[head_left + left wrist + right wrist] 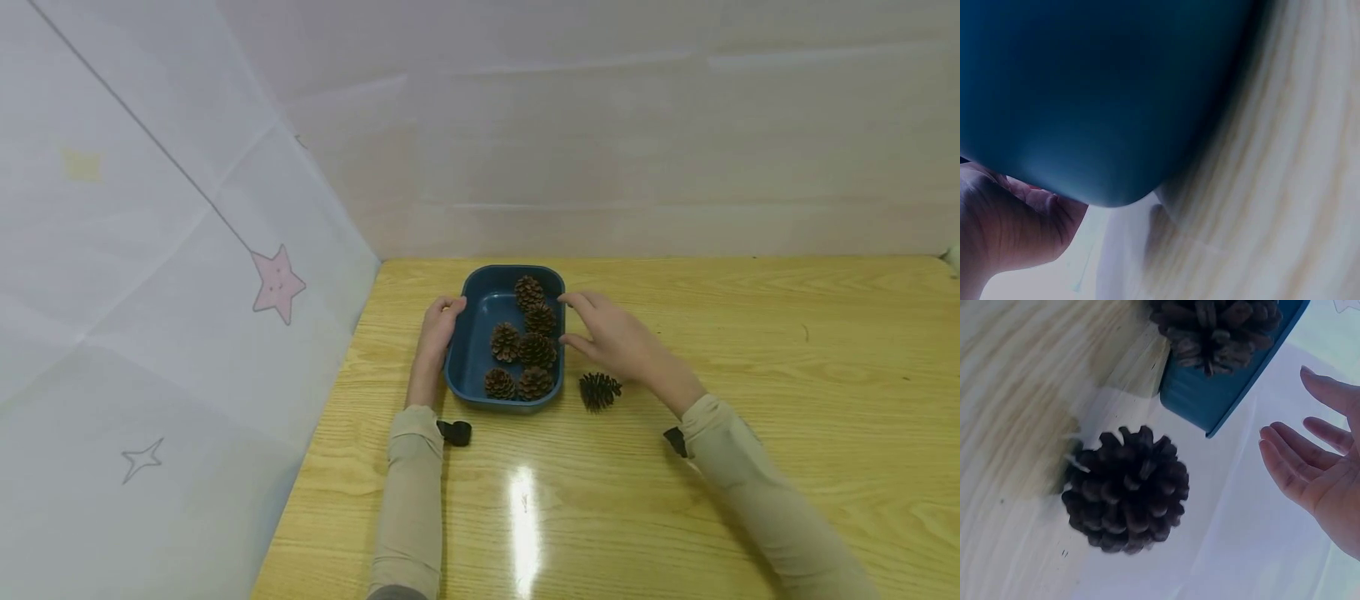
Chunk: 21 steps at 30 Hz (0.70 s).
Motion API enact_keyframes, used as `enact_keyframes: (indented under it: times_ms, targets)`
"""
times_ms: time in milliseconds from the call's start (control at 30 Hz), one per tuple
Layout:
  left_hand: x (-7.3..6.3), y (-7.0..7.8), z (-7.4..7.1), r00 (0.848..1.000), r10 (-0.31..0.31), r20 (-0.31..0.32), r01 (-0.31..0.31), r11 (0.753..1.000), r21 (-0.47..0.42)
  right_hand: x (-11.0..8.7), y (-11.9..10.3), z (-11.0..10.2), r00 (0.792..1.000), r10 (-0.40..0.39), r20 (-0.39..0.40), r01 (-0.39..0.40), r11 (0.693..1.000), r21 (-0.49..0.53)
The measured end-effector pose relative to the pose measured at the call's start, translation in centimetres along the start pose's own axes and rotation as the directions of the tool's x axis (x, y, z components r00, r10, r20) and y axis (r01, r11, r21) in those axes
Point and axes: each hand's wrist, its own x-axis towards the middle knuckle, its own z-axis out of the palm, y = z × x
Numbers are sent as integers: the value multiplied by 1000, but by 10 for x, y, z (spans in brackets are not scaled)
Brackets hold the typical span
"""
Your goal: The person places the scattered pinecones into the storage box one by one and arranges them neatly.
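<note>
A dark blue rectangular bin stands on the table with several brown pine cones inside, mostly along its right side. My left hand grips the bin's left wall, thumb at the rim. In the left wrist view that hand lies against the bin's outer side. My right hand is beside the right rim, thumb and fingers apart. The right wrist view shows this hand holding nothing. One pine cone sits outside the bin, below the right hand; another pine cone overlaps the bin there.
The wood-grain table extends to the right and toward me. Behind it hangs a pale sheet. At the left, another white sheet with a pink star print borders the table's edge. Black straps show near the cuffs.
</note>
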Motion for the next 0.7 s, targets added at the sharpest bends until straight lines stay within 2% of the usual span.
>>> enact_keyframes:
  times_ms: [700]
  targets:
    - [-1,0,0,1000,0,-4,0,1000,-11,-21,30,-7,999,19,-44,-20,1000,-17]
